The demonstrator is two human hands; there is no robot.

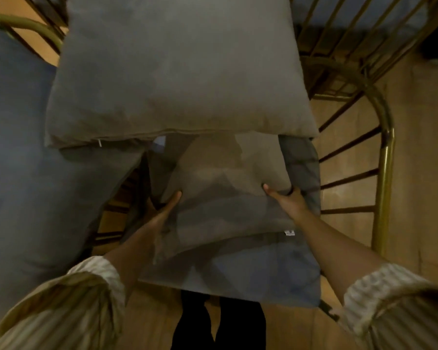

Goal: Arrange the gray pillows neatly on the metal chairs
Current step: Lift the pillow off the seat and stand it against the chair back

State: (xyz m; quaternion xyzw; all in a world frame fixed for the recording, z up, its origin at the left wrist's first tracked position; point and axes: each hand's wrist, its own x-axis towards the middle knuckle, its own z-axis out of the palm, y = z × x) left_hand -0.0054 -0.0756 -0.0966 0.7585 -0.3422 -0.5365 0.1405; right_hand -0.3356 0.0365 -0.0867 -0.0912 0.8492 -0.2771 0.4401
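Note:
A large gray pillow point(177, 72) leans upright against the back of a brass metal chair point(386, 157). Below it a second gray pillow point(225, 188) lies on the chair's blue-gray seat cushion point(250, 276). My left hand point(162, 210) grips this lower pillow's left edge, thumb on top. On its right edge my right hand point(286, 198) pinches the fabric. A small white tag point(289, 232) shows at the pillow's near right corner.
Another blue-gray cushion point(23, 160) on a neighbouring chair fills the left side, with a curved metal rail point(31, 26) behind it. Brass bars point(349, 34) of the chair back rise at the upper right. The floor point(415, 173) is wood. My dark trouser legs point(218, 324) stand below.

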